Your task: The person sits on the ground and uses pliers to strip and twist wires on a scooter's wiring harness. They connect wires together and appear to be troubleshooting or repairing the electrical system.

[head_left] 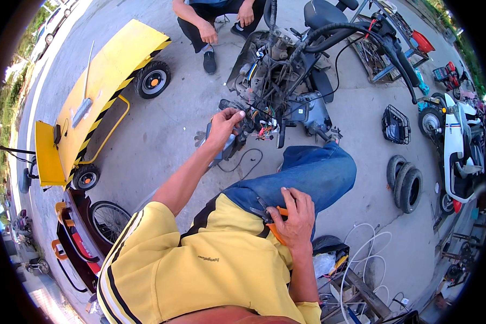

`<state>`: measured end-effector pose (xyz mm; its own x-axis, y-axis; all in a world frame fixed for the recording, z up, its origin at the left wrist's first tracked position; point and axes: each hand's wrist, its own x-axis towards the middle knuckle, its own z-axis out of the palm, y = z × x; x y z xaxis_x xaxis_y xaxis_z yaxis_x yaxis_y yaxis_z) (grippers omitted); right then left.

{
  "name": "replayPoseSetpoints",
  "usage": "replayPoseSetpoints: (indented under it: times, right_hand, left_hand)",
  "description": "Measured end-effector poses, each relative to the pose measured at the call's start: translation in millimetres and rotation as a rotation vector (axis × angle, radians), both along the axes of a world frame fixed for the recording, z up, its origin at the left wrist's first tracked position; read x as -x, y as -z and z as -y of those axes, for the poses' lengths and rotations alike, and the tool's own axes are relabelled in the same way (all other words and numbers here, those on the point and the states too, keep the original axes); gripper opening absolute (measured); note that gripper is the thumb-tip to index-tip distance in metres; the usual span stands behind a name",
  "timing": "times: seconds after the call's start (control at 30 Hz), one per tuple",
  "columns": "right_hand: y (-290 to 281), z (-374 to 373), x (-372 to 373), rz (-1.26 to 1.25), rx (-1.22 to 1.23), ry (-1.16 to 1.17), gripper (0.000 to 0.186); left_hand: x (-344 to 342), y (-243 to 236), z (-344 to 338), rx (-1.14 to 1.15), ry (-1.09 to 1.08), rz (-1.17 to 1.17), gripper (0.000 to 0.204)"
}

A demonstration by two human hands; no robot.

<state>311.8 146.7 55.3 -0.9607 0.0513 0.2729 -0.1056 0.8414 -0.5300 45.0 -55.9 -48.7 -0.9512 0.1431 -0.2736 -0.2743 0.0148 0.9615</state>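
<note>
In front of me stands a partly stripped scooter (279,70), its front frame bare and its wiring exposed. My left hand (225,127) is raised beside a bundle of coloured wires (265,130), thumb and fingers closed in a pinch. What they hold, if anything, is too small to make out. My right hand (296,218) rests on my thigh, wrapped round orange-handled pliers (276,234). The jaws of the pliers point up and to the left, apart from the scooter. A thin black cable (252,156) lies looped on the ground below the wires.
Another person (206,32) squats beyond the scooter. At left stands a yellow cart (110,59) with a brush on its bed. On the right are a black basket (396,125), several tyres (411,190) and a white scooter (459,146). White tubing (370,254) coils near my right elbow.
</note>
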Motion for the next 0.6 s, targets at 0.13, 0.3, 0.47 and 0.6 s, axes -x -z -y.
replayPoseSetpoints:
  times: [0.13, 0.3, 0.47, 0.6]
  right_hand:
    - [2.8, 17.1, -45.0, 0.138, -0.070, -0.019, 0.068]
    - [3.8, 31.6, -58.7, 0.240, -0.043, 0.100, 0.070]
    - [9.2, 34.9, -64.4, 0.212, 0.098, 0.124, 0.064]
    - [18.3, 27.0, -76.9, 0.181, 0.412, 0.129, 0.053]
  left_hand:
    - [11.8, 8.7, 1.2, 0.228, 0.006, -0.222, 0.024]
    - [12.9, -17.7, -1.3, 0.536, 0.035, -0.345, 0.031]
    - [16.4, -6.9, -2.8, 0.562, 0.053, -0.397, 0.030]
    - [21.1, -3.0, -3.2, 0.445, 0.073, -0.319, 0.027]
